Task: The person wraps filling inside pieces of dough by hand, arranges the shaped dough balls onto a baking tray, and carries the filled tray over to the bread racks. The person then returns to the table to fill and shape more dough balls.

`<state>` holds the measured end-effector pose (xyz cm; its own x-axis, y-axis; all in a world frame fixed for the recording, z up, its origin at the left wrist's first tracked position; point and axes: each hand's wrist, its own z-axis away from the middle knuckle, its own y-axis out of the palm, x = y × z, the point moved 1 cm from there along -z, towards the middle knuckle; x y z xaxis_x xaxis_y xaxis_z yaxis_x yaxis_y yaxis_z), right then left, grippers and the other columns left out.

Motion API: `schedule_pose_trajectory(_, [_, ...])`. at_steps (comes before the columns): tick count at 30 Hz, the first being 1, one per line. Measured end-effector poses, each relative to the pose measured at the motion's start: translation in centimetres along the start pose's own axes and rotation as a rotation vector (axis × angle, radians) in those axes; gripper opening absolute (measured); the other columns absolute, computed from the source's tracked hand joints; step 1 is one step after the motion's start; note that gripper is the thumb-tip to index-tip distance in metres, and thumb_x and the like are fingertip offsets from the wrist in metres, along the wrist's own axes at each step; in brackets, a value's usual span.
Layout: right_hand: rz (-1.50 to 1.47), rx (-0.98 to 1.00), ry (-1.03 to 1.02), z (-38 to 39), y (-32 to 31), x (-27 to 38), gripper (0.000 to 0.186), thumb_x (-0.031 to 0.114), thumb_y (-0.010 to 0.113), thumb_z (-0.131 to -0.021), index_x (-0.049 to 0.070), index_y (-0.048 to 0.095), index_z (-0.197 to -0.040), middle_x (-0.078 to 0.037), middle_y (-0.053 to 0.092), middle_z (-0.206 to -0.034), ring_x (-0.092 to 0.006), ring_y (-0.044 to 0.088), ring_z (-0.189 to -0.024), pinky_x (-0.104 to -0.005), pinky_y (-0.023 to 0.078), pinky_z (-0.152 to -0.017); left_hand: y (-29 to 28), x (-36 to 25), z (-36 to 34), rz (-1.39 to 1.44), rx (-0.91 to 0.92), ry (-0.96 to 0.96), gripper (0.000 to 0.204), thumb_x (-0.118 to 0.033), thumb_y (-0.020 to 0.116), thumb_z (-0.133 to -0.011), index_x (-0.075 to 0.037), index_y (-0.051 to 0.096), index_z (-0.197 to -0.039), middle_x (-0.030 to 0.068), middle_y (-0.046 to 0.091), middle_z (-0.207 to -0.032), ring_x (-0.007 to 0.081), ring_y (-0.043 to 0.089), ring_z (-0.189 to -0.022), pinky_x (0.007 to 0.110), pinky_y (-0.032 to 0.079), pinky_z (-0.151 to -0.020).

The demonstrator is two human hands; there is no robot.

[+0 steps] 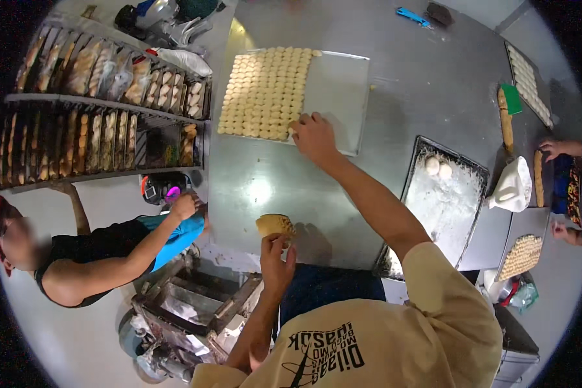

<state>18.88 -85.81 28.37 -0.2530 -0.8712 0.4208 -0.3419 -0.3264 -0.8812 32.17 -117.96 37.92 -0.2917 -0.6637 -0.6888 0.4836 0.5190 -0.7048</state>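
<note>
Big steel counter (394, 90) takes up most of your view, and the flat baking tray (343, 90) sits on it at the far side, its left part packed with tight rows of pale dough pieces (265, 90) while the right strip is bare. A dark tray (449, 200) with two dough balls (438, 168) sits off to your right, well apart from the work. Your right hand (313, 137) is down at the near edge of the rows, fingers curled onto the last piece there, so it looks like you're setting one in place. Your left hand (276, 258) is up near your body, fingers pinched on a stack of dough pieces (275, 224), held clear above the counter. My take: keep each new piece snug against its neighbour and in line with the column, so the grid stays square as it heads into the bare strip. Press lightly, they look soft and would dent. Keep the stack level so nothing slides off.
</note>
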Motion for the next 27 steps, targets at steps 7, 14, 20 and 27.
schedule_pose_trajectory(7, [0.052,-0.091,0.200,1.9,0.5,4.8,0.019,0.012,0.078,-0.089,0.009,0.080,-0.108,-0.008,0.077,-0.102,-0.0272,0.071,-0.090,-0.0431,0.061,-0.077,-5.6,4.2,-2.9,0.217,0.001,0.124,0.020,-0.008,0.076,-0.098,0.000,0.077,-0.116,0.0176,0.069,-0.114,0.0288,0.071,-0.090,0.037,0.058,-0.082])
schedule_pose_trajectory(14, [-1.559,-0.024,0.709,11.0,-9.1,16.5,0.030,0.001,0.076,-0.097,-0.003,0.077,-0.126,-0.010,0.078,-0.106,-0.0159,0.072,-0.081,-0.0291,0.058,-0.068,-11.0,3.4,-11.2,0.748,0.216,0.046,0.032,-0.015,0.078,-0.103,0.002,0.075,-0.129,0.0104,0.077,-0.112,0.0164,0.073,-0.098,0.032,0.059,-0.084])
schedule_pose_trajectory(20, [-1.402,-0.165,0.636,15.2,-14.0,24.8,0.025,0.004,0.077,-0.100,-0.005,0.078,-0.123,-0.012,0.080,-0.102,-0.0160,0.073,-0.085,-0.0311,0.061,-0.072,-13.9,0.4,-10.6,1.004,0.505,0.074,0.032,-0.013,0.076,-0.104,0.003,0.074,-0.131,0.0110,0.079,-0.115,0.0149,0.073,-0.100,0.031,0.059,-0.084])
schedule_pose_trajectory(27, [-1.307,-0.206,0.563,18.6,-16.8,25.4,0.030,0.001,0.078,-0.099,-0.007,0.073,-0.128,-0.013,0.080,-0.097,-0.0163,0.072,-0.075,-0.0301,0.059,-0.071,-14.7,-2.4,-5.7,1.102,0.432,0.025,0.029,-0.020,0.077,-0.105,0.004,0.074,-0.121,0.0090,0.079,-0.106,0.0157,0.074,-0.090,0.030,0.058,-0.078])
